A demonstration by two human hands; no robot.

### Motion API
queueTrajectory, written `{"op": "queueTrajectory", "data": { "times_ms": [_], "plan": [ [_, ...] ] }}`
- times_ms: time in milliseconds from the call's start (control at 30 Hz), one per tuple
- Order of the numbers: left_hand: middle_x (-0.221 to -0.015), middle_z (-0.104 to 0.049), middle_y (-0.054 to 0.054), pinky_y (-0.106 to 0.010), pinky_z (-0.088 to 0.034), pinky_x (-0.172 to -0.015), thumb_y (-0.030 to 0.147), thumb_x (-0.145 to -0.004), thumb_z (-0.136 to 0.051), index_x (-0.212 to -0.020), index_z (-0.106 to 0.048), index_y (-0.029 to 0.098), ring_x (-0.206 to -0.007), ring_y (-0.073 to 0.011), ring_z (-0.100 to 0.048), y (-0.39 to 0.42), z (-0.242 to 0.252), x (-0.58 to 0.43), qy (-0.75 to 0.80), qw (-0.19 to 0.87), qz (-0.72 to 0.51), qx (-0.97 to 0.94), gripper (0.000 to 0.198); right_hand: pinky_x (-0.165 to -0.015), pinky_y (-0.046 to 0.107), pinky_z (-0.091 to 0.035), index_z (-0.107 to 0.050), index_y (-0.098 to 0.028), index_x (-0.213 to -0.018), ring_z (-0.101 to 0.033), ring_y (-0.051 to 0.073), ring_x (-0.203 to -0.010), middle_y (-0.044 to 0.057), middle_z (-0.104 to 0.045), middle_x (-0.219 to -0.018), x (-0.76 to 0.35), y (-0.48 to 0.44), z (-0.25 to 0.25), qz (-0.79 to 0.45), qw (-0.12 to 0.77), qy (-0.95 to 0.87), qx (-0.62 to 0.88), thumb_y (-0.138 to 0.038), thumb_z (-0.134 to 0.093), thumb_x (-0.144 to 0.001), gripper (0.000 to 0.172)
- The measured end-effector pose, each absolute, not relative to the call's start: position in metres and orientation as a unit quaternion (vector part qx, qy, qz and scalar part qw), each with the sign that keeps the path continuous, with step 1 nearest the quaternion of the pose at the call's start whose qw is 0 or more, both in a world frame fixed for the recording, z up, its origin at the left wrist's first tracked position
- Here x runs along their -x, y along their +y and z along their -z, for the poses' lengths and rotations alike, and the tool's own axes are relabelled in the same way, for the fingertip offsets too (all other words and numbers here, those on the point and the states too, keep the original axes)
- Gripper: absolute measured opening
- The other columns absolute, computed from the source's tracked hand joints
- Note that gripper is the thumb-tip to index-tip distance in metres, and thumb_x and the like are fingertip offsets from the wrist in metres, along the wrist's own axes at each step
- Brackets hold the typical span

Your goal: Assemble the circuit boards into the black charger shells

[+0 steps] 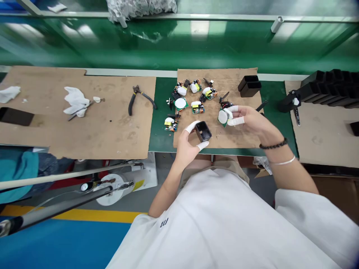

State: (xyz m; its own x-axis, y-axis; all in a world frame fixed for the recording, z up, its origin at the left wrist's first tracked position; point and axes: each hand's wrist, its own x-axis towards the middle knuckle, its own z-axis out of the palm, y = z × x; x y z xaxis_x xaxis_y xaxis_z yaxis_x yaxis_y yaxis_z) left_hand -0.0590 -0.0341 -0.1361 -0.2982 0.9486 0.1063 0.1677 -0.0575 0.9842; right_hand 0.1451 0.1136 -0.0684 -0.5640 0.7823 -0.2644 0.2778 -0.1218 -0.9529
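Note:
My left hand grips a small black plastic housing between thumb and forefinger, both in white finger cots, its open end facing up. My right hand pinches a small circuit board assembly with a white round cap, held just right of the housing and a little above the cardboard sheet. Several more circuit boards with white caps lie scattered on that sheet beyond my hands. Two black housings rest at its far right corner.
Pliers and crumpled white cloths lie on a larger cardboard sheet to the left. A row of black housings stands at the right. The green conveyor belt runs behind. Metal rods angle below the bench edge.

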Motion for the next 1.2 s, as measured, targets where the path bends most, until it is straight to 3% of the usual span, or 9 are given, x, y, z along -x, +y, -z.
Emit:
{"op": "queueTrajectory", "data": {
  "times_ms": [133,233,433,767,1200],
  "plan": [
    [-0.139,-0.071,-0.010,-0.046,-0.053,-0.114,0.025,-0.071,-0.089,-0.140,-0.064,0.023,-0.131,-0.0311,-0.065,-0.041,0.107,0.053,0.544,0.333,-0.549,-0.541,0.074,-0.084,0.041,-0.065,-0.075,-0.028,-0.097,-0.076,0.025,-0.092,-0.001,-0.079,-0.096,-0.146,0.062,0.070,-0.636,0.432,-0.552,0.322,-0.041,-0.101,-0.052,0.053],
    [-0.136,-0.072,-0.009,-0.043,-0.056,-0.110,0.023,-0.073,-0.088,-0.140,-0.064,0.024,-0.129,-0.0302,-0.067,-0.044,0.083,0.048,0.517,0.295,-0.548,-0.587,0.071,-0.096,0.047,-0.064,-0.075,-0.032,-0.104,-0.076,0.028,-0.109,-0.001,-0.080,-0.108,-0.139,0.031,0.064,-0.597,0.493,-0.576,0.263,-0.042,-0.101,-0.058,0.054],
    [-0.136,-0.072,-0.008,-0.042,-0.055,-0.112,0.018,-0.075,-0.087,-0.139,-0.064,0.024,-0.129,-0.0280,-0.067,-0.051,0.053,0.037,0.499,0.218,-0.543,-0.639,0.068,-0.104,0.052,-0.062,-0.078,-0.029,-0.095,-0.075,0.033,-0.115,0.003,-0.081,-0.107,-0.144,0.018,0.052,-0.594,0.491,-0.598,0.220,-0.041,-0.098,-0.065,0.037],
    [-0.135,-0.072,-0.009,-0.046,-0.055,-0.112,0.021,-0.078,-0.085,-0.138,-0.064,0.023,-0.129,-0.0297,-0.066,-0.052,0.037,0.024,0.496,0.190,-0.514,-0.674,0.063,-0.101,0.048,-0.064,-0.080,-0.031,-0.103,-0.074,0.030,-0.118,0.005,-0.079,-0.122,-0.157,0.008,0.040,-0.560,0.525,-0.605,0.210,-0.042,-0.096,-0.070,0.038],
    [-0.135,-0.072,-0.005,-0.050,-0.053,-0.117,0.021,-0.080,-0.082,-0.136,-0.067,0.028,-0.132,-0.0321,-0.065,-0.052,0.032,0.017,0.493,0.207,-0.506,-0.676,0.059,-0.102,0.052,-0.062,-0.078,-0.031,-0.095,-0.072,0.031,-0.115,0.004,-0.078,-0.114,-0.169,0.001,0.039,-0.554,0.514,-0.603,0.254,-0.043,-0.096,-0.068,0.035]
  ]
}}
